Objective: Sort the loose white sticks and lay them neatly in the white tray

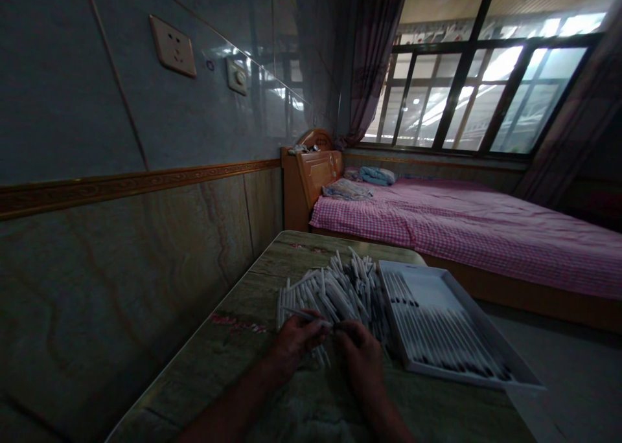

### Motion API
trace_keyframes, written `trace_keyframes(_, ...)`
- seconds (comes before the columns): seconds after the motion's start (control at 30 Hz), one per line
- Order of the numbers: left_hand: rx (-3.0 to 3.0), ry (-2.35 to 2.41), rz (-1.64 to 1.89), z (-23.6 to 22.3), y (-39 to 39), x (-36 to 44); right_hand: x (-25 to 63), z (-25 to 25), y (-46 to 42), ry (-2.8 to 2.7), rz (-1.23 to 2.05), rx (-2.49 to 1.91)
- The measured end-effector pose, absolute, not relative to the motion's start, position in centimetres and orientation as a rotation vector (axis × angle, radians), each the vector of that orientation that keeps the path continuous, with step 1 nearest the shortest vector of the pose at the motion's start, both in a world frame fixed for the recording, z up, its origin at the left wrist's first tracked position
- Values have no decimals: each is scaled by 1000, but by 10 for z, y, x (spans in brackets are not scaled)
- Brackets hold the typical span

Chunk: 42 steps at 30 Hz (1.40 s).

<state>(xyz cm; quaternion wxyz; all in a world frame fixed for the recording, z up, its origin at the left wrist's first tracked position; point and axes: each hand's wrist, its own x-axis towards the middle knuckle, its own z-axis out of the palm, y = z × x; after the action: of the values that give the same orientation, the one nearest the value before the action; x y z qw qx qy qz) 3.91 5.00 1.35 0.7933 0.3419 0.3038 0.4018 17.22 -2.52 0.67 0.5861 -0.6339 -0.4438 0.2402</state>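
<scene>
A slim white pen-like stick (297,312) is pinched in my left hand (294,344), slanting out to the upper left past the fingers. My right hand (362,353) is closed close beside it, its thumb and fingers pressed together at the stick's near end. A small dark bit shows there, but what the right fingers grip is too dim to make out. Just beyond both hands lies a loose heap of white pen-like sticks (323,289). To the right, a shallow white tray (427,286) holds two rows of similar sticks with dark ends.
Everything lies on a wood-patterned table (194,381) with red markings. A tiled wall (204,236) runs along the left side. Behind the table stands a bed (466,226) with a pink checked sheet and wooden headboard (318,171). A window (457,100) is at the back.
</scene>
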Motion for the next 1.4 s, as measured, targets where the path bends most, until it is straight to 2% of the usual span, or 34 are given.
trace_keyframes(1.0, 810, 755, 865, 13, 46, 42, 171, 5, -26, -1093, 506, -1511)
trace_keyframes(1.2, 904, 798, 924, 5, 47, 46, 167, 0, -28, -1343, 261, -1555)
trace_keyframes(1.4, 1020, 818, 938, 6, 39, 50, 177, -32, -22, -1553, -208, -1590)
